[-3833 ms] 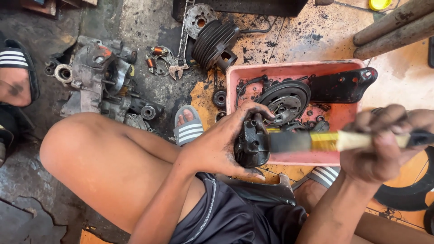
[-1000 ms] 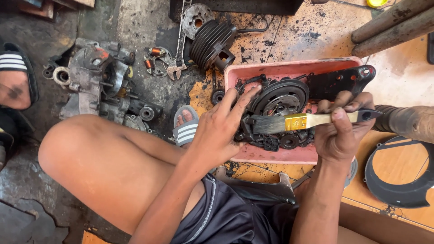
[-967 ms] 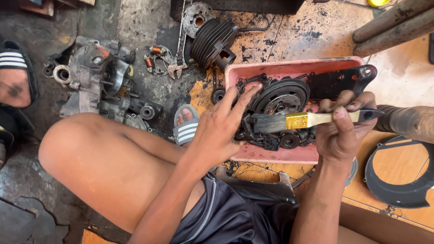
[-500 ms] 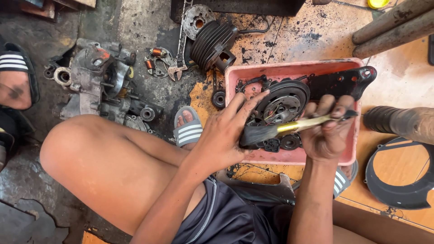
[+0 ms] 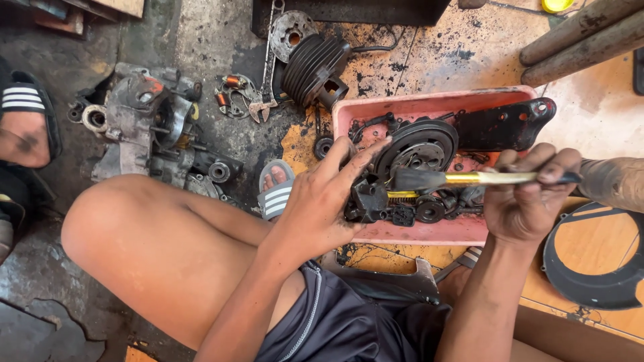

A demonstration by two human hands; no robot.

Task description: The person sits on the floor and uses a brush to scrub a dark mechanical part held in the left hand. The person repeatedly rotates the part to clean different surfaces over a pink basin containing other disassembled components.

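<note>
A pink plastic tray (image 5: 429, 106) on the floor holds greasy black engine parts, among them a round ribbed disc (image 5: 417, 149) and a flat black cover plate (image 5: 504, 126). My left hand (image 5: 329, 201) grips a small black part (image 5: 369, 201) at the tray's near edge. My right hand (image 5: 526, 198) holds a paintbrush (image 5: 463, 178) with a yellow handle, level, its dark bristles pointing left just above that part.
An engine casing (image 5: 151, 131) lies at the left, a finned black cylinder (image 5: 315, 67) behind the tray, small parts and a wrench (image 5: 258, 107) between them. A round black cover (image 5: 594, 268) sits at the right. Another person's sandalled foot (image 5: 23, 121) is at far left.
My right hand has raised the brush from a downward tilt to level, bristles now over the small part. My left hand has kept its hold at the tray's near edge.
</note>
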